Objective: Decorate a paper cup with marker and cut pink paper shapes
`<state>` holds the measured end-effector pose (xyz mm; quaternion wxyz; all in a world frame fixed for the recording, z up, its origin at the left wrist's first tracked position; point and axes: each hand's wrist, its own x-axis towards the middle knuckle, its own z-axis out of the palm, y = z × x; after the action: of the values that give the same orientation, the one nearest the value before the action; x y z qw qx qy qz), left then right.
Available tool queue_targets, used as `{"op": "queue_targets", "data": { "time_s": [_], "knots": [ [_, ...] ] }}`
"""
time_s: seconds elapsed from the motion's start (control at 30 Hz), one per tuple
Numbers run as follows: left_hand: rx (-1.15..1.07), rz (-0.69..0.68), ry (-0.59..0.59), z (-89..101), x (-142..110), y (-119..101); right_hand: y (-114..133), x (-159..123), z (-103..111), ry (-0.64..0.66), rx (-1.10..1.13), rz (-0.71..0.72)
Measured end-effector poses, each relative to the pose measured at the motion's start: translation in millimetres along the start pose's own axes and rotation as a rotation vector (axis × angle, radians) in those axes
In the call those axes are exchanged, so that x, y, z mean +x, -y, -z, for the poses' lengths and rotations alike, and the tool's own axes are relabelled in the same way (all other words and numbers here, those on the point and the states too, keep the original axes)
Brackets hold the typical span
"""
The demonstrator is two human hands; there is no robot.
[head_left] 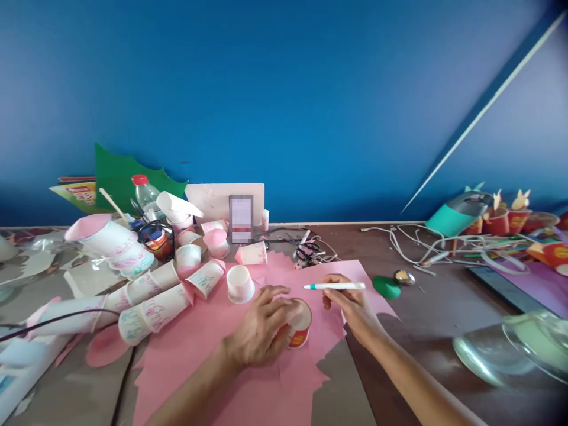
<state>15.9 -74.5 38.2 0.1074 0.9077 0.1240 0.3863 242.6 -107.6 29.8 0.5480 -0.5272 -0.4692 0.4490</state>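
My left hand (264, 325) is curled over a small red and yellow paper cup (300, 337), its fingers around the cup's near-left side and partly hiding it. The cup stands on a sheet of pink paper (213, 367) with jagged cut edges. In my right hand (350, 302), a white pen (339, 286) with a teal end lies between thumb and fingers, its teal end pointing left above the cup. A white paper cup (240, 284) stands on the pink paper behind my left hand. Green cut paper (386, 287) lies right of my right hand.
Stacked white cups with scribbles (155, 307) lie at the left. Behind stand a phone (241, 218) and a bottle (145, 195). White cables (399, 242), a teal container (457, 210) and a clear glass jar (510, 349) are at the right.
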Motion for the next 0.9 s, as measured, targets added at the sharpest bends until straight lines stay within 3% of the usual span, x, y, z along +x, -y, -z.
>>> {"op": "queue_targets", "data": {
  "time_s": [0.3,0.9],
  "knots": [
    [-0.026,0.036,-0.041,-2.3,-3,3,-27,-3,-7,0.048,-0.024,-0.004],
    [-0.086,0.023,-0.084,-10.2,-10,11,-31,-5,-11,0.079,-0.015,-0.044]
  ]
}}
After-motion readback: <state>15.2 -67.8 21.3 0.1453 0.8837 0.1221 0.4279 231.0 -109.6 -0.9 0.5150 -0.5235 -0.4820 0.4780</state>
